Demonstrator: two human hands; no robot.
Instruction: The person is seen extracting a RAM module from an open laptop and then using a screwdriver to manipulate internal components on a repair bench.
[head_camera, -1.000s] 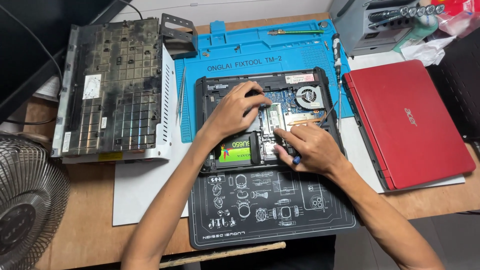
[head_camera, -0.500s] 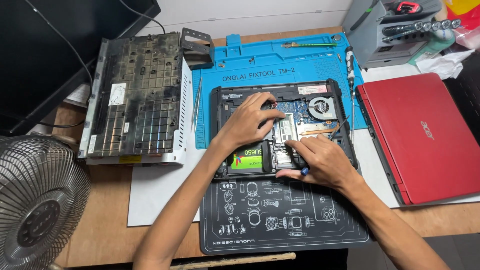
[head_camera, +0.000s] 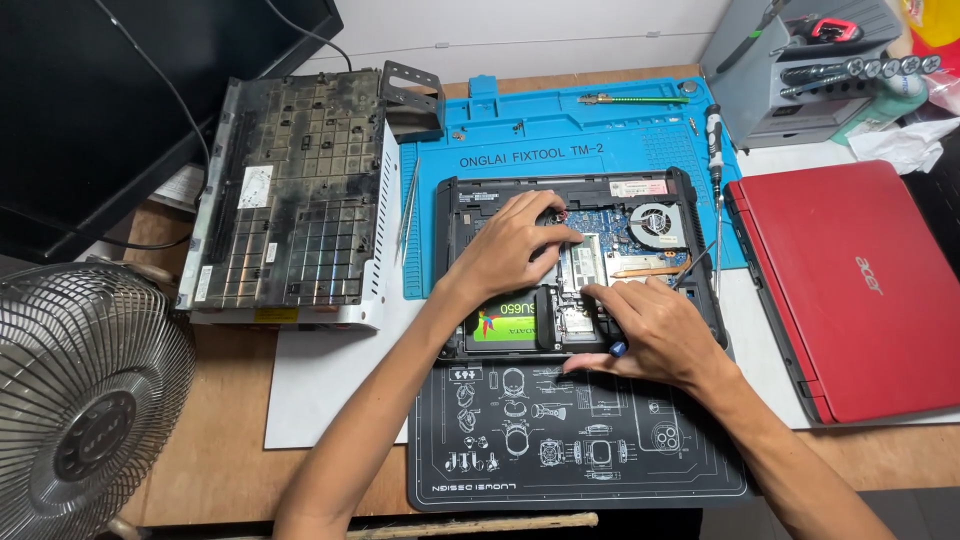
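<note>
My left hand (head_camera: 510, 245): fingers curled, pressing down inside the opened laptop (head_camera: 480, 205) | my right hand (head_camera: 650, 330): flat on its lower right part, pinching a small blue-tipped tool (head_camera: 617, 348) | laptop lies on blue mat (head_camera: 560, 125), red laptop (head_camera: 850, 280) to its right.

One view only: a head-worn camera looking steeply down onto the workbench from the near edge, facing away from the wearer toward the wall at the top of the frame; range is roughly arm's length, both forearms entering from the bottom edge; the opened laptop base (head_camera: 580, 265) sits just right of frame centre; no second view exists, so no overlap applies.
</note>
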